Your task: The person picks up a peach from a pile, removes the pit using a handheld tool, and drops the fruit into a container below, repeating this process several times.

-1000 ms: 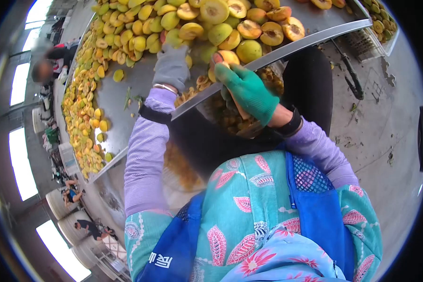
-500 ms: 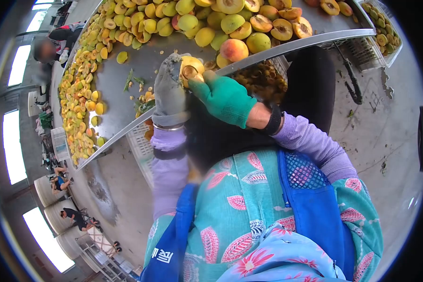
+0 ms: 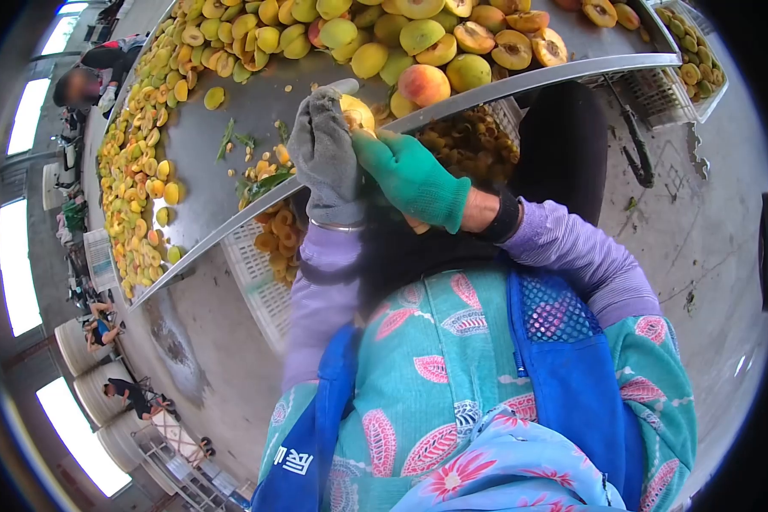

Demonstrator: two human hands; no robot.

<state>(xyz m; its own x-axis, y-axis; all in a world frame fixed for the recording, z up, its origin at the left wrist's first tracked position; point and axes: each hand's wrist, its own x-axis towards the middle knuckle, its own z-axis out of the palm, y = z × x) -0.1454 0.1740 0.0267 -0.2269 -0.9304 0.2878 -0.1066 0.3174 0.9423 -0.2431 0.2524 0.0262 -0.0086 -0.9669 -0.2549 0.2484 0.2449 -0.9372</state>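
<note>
In a grey glove, my left hand (image 3: 322, 149) is closed around a yellow peach half (image 3: 356, 111), just over the near edge of the metal table. My right hand (image 3: 414, 179), in a green glove, is closed with its thumb and fingertips against the same peach half. A tan, handle-like end (image 3: 416, 224) sticks out beneath my right hand; the rest of that tool is hidden in the grip. Beyond my hands, halved peaches (image 3: 422, 37) lie piled on the table, with a red-blushed peach (image 3: 424, 84) closest to the edge.
A metal table (image 3: 205, 141) with a raised rim spans the front. Under its edge, a white crate (image 3: 252, 273) and dark fruit pieces (image 3: 478, 141) show. Leaves and scraps (image 3: 264, 183) lie by the rim. Another crate of fruit (image 3: 700, 60) stands right. A co-worker (image 3: 102, 72) is far left.
My left hand has turned and shifted slightly right, covering more of the peach half. The fruit's hollow with a ring-like shape, visible before, is now mostly hidden. The view has shifted slightly.
</note>
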